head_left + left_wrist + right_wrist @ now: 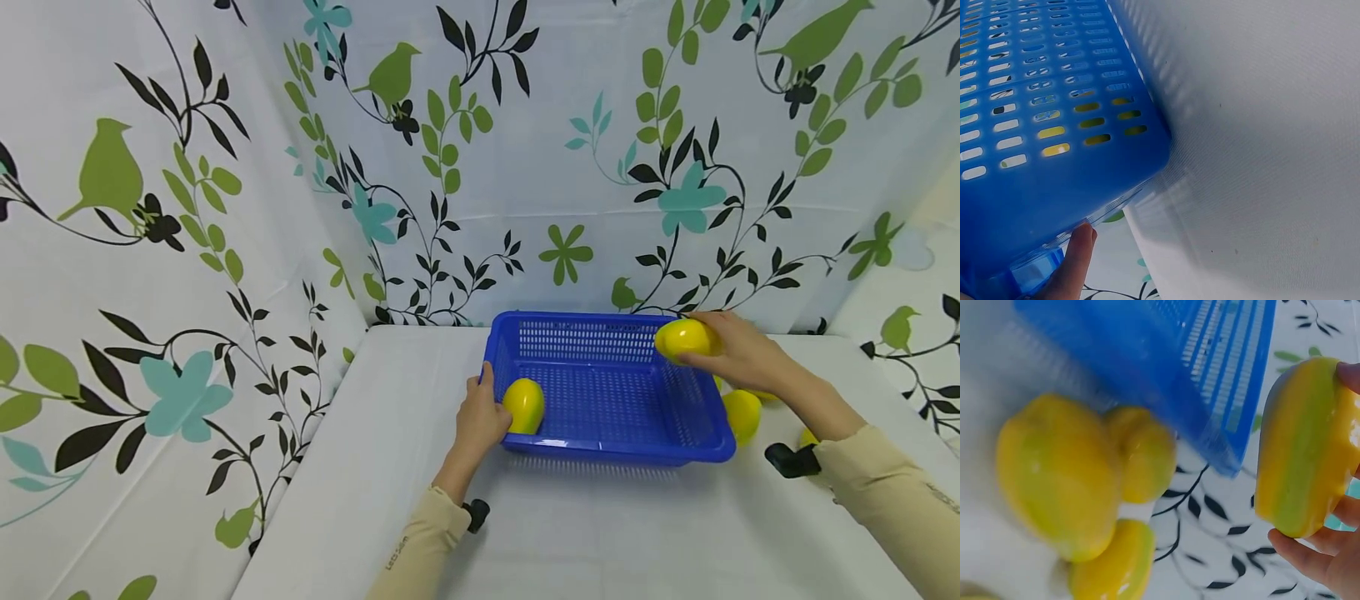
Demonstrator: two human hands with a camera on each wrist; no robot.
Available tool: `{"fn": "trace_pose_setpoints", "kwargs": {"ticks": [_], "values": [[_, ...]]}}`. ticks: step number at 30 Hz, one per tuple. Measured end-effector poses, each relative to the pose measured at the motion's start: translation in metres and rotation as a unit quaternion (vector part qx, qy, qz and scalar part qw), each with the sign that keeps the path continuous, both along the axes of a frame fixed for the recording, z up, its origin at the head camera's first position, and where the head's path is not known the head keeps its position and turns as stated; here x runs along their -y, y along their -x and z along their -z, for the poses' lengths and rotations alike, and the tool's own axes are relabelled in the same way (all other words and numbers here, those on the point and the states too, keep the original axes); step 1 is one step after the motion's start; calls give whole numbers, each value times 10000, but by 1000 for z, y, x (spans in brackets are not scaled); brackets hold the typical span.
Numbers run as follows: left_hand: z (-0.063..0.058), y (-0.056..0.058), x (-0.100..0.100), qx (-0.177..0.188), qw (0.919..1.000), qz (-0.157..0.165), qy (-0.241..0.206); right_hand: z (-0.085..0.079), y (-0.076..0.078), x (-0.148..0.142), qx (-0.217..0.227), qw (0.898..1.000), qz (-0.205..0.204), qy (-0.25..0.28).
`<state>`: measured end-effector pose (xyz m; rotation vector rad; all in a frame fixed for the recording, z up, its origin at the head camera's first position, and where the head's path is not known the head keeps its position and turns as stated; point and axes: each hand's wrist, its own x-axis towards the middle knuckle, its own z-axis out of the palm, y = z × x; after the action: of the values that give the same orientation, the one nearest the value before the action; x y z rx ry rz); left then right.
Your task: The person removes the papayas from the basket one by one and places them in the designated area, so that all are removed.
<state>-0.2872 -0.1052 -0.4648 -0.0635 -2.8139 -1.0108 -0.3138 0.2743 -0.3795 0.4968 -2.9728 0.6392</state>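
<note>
A blue plastic basket (615,450) with slotted walls stands on the white table. My left hand (482,414) grips its left rim, and in the left wrist view a finger (1077,259) lies against the basket's side. One yellow mango (524,406) lies inside, at the left end. My right hand (738,354) holds another yellow mango (684,340) with a green streak above the basket's back right corner. In the right wrist view the thumb and fingertips grasp this held mango (1300,447) from its ends.
More yellow mangoes (742,415) lie on the table just right of the basket, partly hidden by its rim and my right arm. A patterned cloth (480,167) with leaves and birds hangs behind the table and along the left side.
</note>
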Motion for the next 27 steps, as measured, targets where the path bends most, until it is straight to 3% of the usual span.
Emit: {"fn": "trace_pose_setpoints", "kwargs": {"ticks": [8,27], "values": [[-2,-2,-1,50,10000,-17,6,14,-7,-43,89,9988,462,-166],[0,0,-1,29,9999,-21,95,48,-30,-112,457,9939,932,-364]]}}
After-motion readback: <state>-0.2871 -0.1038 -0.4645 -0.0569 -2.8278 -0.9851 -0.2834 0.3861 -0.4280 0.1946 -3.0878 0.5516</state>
